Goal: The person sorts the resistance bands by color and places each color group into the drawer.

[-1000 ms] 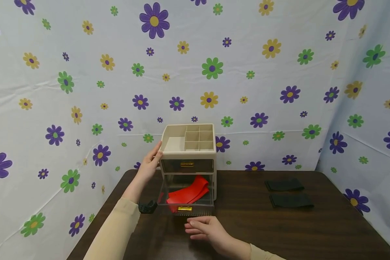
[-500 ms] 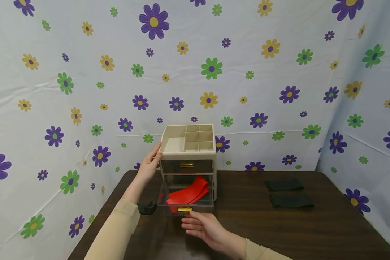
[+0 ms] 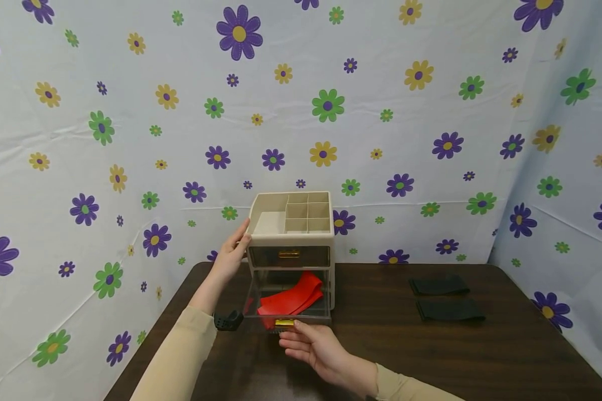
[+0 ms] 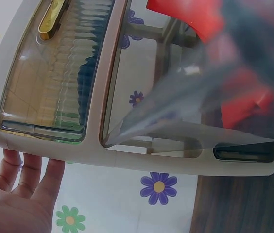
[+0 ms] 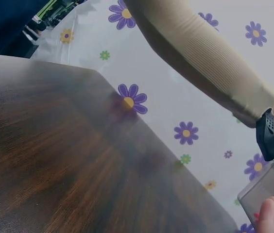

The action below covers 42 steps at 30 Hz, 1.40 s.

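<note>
A cream desktop drawer organizer stands on the dark wooden table, its upper drawer closed. Below it, a clear drawer is pulled out with a folded red strip inside. My left hand holds the organizer's left side near the top front corner; the left wrist view shows its fingers against the side wall. At the pulled-out drawer's front, my right hand pinches the gold handle, thumb at its right end and fingers just beneath.
Two black folded strips lie on the table to the right. A flower-patterned cloth hangs close behind the organizer. Something dark blue shows through the upper drawer. A black band is around my left wrist.
My right hand has risen from below the drawer front to its gold handle, the thumb now on it. The left hand, drawer and red strip look the same.
</note>
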Each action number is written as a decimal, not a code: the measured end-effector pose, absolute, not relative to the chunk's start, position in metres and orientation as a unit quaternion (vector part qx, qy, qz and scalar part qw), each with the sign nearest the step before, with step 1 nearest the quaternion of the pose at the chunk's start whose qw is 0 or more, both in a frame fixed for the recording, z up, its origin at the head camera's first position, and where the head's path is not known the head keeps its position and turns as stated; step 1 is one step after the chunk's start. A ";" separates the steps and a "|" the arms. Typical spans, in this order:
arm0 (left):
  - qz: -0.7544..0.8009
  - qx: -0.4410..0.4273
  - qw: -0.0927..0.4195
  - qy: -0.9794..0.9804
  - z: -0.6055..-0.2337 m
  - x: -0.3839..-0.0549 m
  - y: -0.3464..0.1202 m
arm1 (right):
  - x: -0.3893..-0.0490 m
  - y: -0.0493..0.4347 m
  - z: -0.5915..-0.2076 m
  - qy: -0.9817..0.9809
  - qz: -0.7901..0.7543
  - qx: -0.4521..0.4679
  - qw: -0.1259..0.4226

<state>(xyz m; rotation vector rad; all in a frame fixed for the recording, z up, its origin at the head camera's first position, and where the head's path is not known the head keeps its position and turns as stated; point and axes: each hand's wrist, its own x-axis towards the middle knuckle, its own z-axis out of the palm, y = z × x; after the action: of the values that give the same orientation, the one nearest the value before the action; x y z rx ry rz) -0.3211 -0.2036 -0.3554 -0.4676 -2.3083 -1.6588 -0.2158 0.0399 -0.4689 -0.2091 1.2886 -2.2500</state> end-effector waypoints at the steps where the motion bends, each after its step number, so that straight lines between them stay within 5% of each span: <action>1: -0.573 -0.161 0.127 -0.794 -0.352 -0.317 -0.202 | -0.215 0.039 -0.469 0.478 -0.834 -0.075 0.263; 42: -0.580 -0.150 0.120 -0.792 -0.349 -0.314 -0.200 | -0.282 0.034 -0.455 0.495 -0.840 -0.069 0.213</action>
<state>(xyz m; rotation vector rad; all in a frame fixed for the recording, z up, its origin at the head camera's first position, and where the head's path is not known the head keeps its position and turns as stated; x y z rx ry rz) -0.3141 -0.2001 -0.3489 -0.4395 -2.3133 -1.6943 -0.2816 0.0335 -0.4552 -0.1925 1.3739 -2.3313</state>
